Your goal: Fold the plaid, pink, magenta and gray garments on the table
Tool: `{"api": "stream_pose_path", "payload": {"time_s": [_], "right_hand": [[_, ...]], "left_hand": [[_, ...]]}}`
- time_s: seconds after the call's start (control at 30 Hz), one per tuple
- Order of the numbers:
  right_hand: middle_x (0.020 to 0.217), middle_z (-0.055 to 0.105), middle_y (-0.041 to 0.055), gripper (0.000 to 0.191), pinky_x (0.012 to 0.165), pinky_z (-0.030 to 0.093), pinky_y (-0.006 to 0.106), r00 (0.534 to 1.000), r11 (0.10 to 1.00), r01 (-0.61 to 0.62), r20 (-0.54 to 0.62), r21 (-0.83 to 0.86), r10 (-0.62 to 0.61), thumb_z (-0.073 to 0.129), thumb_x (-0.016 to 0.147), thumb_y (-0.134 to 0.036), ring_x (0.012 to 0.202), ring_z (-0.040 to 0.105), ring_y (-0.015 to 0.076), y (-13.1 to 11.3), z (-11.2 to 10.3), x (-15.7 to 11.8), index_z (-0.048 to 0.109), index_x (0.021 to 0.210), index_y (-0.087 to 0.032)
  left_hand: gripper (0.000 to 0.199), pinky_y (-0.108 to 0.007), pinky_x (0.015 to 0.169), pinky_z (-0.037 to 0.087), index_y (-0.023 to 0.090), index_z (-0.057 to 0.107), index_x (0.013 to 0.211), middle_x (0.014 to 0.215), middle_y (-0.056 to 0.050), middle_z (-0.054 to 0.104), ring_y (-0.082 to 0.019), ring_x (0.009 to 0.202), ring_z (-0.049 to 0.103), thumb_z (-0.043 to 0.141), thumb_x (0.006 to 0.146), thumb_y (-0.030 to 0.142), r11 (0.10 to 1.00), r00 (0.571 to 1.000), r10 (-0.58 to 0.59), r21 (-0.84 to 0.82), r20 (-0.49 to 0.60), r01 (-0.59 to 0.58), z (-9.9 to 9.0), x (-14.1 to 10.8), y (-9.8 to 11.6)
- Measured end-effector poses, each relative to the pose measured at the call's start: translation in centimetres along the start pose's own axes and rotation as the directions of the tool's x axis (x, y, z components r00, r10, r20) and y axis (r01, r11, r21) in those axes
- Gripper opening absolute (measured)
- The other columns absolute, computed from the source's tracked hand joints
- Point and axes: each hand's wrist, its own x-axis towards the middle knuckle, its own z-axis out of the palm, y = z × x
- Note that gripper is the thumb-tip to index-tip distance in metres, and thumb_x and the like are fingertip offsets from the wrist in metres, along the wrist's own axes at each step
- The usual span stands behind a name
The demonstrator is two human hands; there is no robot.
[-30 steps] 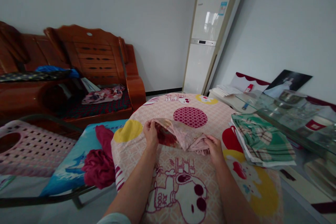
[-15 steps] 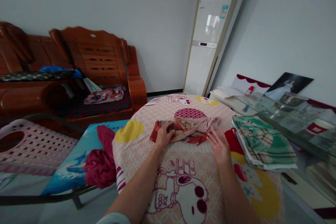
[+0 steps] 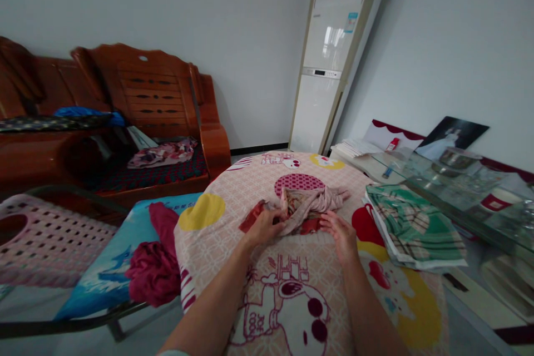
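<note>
A crumpled piece of patterned cloth [image 3: 306,206], rust-red and brown with a paler pink side, lies bunched on the round table. My left hand [image 3: 265,226] is over its left part, fingers curled into the fabric. At the lower right edge, my right hand [image 3: 340,233] has bent fingertips closed at a red fold of the same cloth. Parts of the fabric are hidden beneath the left fingers. Under it all spreads a pink tablecloth [image 3: 237,245] printed with cartoon dogs and yellow patches.
A folded green plaid cloth [image 3: 417,222] sits at the table's right, beside a glass shelf [image 3: 463,206] holding metal bowls. Left of the table, a maroon cloth [image 3: 154,272] lies on a blue cushion [image 3: 100,272]. A wooden sofa [image 3: 158,94] and a tall air conditioner [image 3: 319,105] stand behind.
My right hand has moved left and inward to the cloth's lower edge, its fingers drawing together. My left hand has shifted slightly right, and the pale fabric is bunched differently.
</note>
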Motion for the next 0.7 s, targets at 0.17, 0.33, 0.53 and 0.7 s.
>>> {"api": "stream_pose_path", "payload": {"time_s": [0.17, 0.33, 0.53, 0.7], "right_hand": [[0.073, 0.072, 0.0071, 0.042, 0.046, 0.047, 0.028, 1.0, 0.963, -0.026, 0.008, -0.268, 0.029, 0.07, 0.072, -0.053, 0.054, 0.061, 0.0179, 0.2, 0.4, -0.1, 0.074, 0.087, -0.014], [0.064, 0.068, 0.0017, 0.028, 0.058, 0.047, 0.028, 0.993, 0.86, 0.114, 0.064, -0.498, -0.095, 0.074, 0.063, -0.045, 0.062, 0.06, 0.0185, 0.0, 1.4, -0.2, 0.073, 0.069, -0.018], [0.055, 0.058, -0.0052, 0.013, 0.049, 0.038, 0.025, 0.979, 0.983, 0.054, -0.182, -0.175, -0.086, 0.071, 0.064, -0.032, 0.051, 0.049, 0.0128, 0.7, -0.8, 0.7, 0.067, 0.068, -0.02], [0.056, 0.058, -0.0054, 0.009, 0.054, 0.043, 0.028, 0.919, 0.982, 0.155, -0.381, 0.106, -0.104, 0.06, 0.067, -0.03, 0.054, 0.055, 0.015, 1.0, -4.2, 2.0, 0.056, 0.063, -0.023]], "left_hand": [[0.016, -0.021, 0.062, 0.039, 0.013, 0.065, 0.079, 0.072, 0.001, 0.06, -0.011, 0.067, 0.053, 0.07, 0.071, 0.026, 0.889, 0.936, 0.077, -0.449, 0.344, 0.091, 2.6, -0.8, 2.2], [0.023, -0.02, 0.055, 0.039, 0.013, 0.067, 0.078, 0.065, 0.001, 0.061, -0.01, 0.058, 0.054, 0.076, 0.065, 0.029, 0.828, 0.878, 0.063, -0.515, 0.474, 0.219, 4.5, -1.1, 3.2], [0.027, -0.022, 0.048, 0.042, 0.014, 0.066, 0.08, 0.059, 0.001, 0.06, -0.011, 0.048, 0.052, 0.065, 0.078, 0.041, 0.854, 0.985, -0.159, -0.49, 0.071, 0.173, 4.3, -0.2, 2.1], [0.013, -0.024, 0.053, 0.05, 0.015, 0.066, 0.085, 0.063, 0.0, 0.065, -0.014, 0.055, 0.062, 0.058, 0.079, 0.024, 0.887, 0.954, -0.259, -0.428, -0.153, 0.173, 4.6, 0.6, 0.3]]}}
